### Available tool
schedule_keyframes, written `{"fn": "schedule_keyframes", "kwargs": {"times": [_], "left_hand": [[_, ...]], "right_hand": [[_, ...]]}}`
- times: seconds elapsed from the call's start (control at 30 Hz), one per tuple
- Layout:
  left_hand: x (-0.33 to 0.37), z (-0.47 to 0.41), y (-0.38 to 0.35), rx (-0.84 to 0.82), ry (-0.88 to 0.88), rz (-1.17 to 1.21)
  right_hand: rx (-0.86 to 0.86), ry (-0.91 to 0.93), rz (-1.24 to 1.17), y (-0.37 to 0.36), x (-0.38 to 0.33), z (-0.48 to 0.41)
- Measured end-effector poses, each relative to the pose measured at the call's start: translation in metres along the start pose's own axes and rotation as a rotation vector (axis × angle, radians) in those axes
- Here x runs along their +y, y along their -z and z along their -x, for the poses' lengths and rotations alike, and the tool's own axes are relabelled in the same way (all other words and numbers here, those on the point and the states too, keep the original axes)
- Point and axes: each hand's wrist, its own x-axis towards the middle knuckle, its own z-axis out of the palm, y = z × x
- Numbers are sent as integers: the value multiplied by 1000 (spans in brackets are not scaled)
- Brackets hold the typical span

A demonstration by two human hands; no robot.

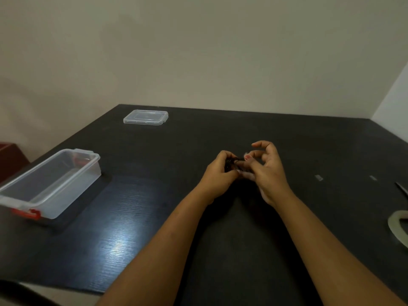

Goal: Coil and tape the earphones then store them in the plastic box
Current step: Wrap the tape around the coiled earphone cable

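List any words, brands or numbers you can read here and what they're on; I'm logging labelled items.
None can be read.
Plastic box: no print visible.
Lid: no print visible.
Tape roll: plain, cut off by the frame edge.
Two small scraps on the table: too small to tell.

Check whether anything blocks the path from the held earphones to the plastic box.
Nothing visible does. The plastic box stands open, its lid lying apart, with bare table between it and the earphones.
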Motion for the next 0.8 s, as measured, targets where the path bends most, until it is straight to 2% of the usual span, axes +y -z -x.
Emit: {"fn": "schedule_keyframes", "kwargs": {"times": [0.2, 0.37, 0.63, 0.8], "left_hand": [[-1, -1, -3, 32, 18, 207], [1, 0, -3, 10, 98, 372], [5, 4, -4, 17, 15, 425], [6, 5, -9, 16, -58, 310]], "right_hand": [[-2, -11, -19, 0, -2, 1], [-41, -57, -78, 0, -2, 2], [-40, -133, -183, -2, -1, 2], [-12, -124, -152, -3, -2, 2]]}}
